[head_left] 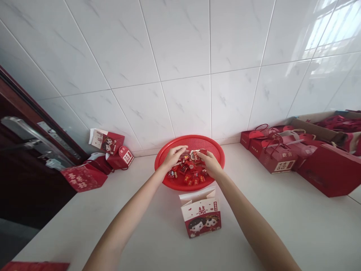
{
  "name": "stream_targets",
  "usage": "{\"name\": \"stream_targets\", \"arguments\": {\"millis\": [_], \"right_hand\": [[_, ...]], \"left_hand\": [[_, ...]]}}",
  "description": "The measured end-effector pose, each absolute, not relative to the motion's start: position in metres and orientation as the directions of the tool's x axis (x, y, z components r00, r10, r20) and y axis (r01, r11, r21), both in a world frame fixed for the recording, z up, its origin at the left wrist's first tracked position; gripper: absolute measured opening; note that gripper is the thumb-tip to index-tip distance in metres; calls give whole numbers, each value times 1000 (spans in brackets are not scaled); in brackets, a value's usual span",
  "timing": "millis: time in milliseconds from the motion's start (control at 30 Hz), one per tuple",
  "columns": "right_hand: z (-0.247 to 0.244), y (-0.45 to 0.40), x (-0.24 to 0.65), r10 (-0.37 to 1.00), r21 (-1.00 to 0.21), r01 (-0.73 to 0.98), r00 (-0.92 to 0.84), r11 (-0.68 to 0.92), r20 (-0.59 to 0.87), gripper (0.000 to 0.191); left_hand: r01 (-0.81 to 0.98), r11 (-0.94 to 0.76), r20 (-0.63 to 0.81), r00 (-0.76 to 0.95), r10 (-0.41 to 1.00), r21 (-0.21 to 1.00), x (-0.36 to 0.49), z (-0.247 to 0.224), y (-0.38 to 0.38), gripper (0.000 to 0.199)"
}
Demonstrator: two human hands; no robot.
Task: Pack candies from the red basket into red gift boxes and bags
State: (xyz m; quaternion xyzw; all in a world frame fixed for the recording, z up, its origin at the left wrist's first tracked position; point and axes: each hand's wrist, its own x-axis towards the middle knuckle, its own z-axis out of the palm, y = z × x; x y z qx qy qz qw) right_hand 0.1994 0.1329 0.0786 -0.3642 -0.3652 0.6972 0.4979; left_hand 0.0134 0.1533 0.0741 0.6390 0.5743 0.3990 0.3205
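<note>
Both forearms reach forward from the lower edge of the view, slanting inward so that the hands meet over the round red plastic basket [180, 185] with perforated walls. The left hand [174, 156] comes in from the left, its fingers bent and pointing across the basket toward the right; the right hand [211, 163] mirrors it from the other side, fingertips angled inward and a gap between the two. The fingertips are close to the sweets, but whether either hand grips one I cannot tell.

The basket stands on the white tabletop [152, 237] near the tiled wall and holds a loose heap of small sweets in mostly red, shiny wrappers [191, 165]. Just in front of it, between the forearms, a red-and-white paper box printed with two cartoon heads [203, 223] stands upright, its top flaps open; its contents are hidden.

To the left, near the dark door, sits a cluster of red paper gift boxes [120, 158]. To the right, red and pink paper boxes with loop handles [278, 156] crowd beside an open brown cardboard carton [313, 130] containing dark red items.
</note>
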Motion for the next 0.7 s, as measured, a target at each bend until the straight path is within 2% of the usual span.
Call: {"name": "stream_targets", "arguments": {"millis": [167,233,533,700], "right_hand": [[81,134,197,970,-859,-458,-181,-227,-160,5],[82,134,197,971,-857,-463,-176,-227,-162,4],[80,133,196,975,-853,-476,-158,-215,-157,6],[79,132,195,977,-848,-487,-134,-209,-164,7]], "left_hand": [[712,-33,4,42,999,701,-3,59,173,11],[777,-28,-34,63,997,629,-4,57,175,5],[917,1,-172,73,982,400,5,54,166,12],[941,17,-87,14,996,337,1,56,168,21]]}}
